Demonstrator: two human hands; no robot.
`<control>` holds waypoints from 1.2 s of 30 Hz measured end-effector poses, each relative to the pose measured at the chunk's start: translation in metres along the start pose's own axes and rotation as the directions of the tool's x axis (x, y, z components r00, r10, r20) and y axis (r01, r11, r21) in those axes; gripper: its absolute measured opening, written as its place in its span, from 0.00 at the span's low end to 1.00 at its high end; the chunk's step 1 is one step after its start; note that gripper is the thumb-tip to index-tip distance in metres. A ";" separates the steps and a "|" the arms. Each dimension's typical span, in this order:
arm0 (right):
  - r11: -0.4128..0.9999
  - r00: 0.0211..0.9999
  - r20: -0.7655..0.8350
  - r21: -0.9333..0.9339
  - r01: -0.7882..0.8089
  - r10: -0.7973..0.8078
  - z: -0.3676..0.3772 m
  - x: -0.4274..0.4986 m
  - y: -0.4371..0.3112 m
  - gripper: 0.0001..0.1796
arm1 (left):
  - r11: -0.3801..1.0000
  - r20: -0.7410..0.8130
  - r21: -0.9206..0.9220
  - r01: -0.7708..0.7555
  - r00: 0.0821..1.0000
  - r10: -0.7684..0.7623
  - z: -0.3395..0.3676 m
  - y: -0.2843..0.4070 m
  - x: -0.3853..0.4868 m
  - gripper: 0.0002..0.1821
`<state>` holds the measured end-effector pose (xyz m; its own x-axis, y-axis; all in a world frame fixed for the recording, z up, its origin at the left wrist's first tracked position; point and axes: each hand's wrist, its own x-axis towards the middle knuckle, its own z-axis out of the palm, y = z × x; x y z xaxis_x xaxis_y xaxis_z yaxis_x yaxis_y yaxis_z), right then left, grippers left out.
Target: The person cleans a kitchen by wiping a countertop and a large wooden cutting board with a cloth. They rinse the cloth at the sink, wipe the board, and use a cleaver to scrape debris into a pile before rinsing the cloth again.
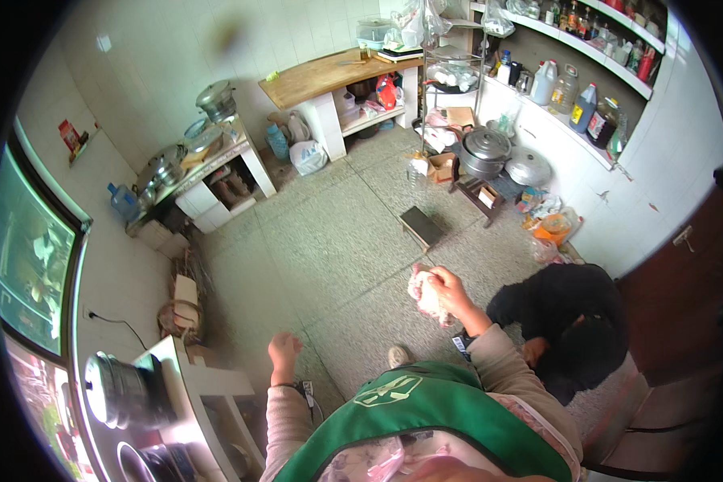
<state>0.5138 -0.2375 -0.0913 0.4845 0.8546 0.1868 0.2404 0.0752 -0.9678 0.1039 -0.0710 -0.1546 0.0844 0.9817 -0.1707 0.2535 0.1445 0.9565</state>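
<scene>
My right hand [449, 293] grips a crumpled pink-and-white cloth-like piece [428, 295], which hangs below the fingers above the speckled floor [313, 241]. Its exact material is hard to make out. My left hand [285, 355] is in the air at the lower left, fingers loosely curled and blurred. No object shows in it, but its palm side is hidden. I wear a green apron [446, 400] over beige sleeves, and one pale shoe [399, 356] shows beneath it.
A person in dark clothes [554, 301] crouches close at my right. Ahead stands a low stool [422, 228]. Lidded metal pots [487, 147] are near the rack. A wood-topped counter [319, 77] lines the back; a white cabinet [193, 385] stands at left.
</scene>
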 end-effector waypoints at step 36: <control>0.978 0.927 -0.353 -0.112 -0.175 0.126 -0.043 0.738 0.182 0.07 | 0.830 -0.298 0.526 0.184 0.954 -0.023 0.121 0.004 0.731 0.09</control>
<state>0.9513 0.3844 -0.1225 0.7763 0.6206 0.1109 0.2444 -0.1340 -0.9604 0.2830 0.6317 -0.3041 -0.2126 0.9705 -0.1140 0.7329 0.2355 0.6383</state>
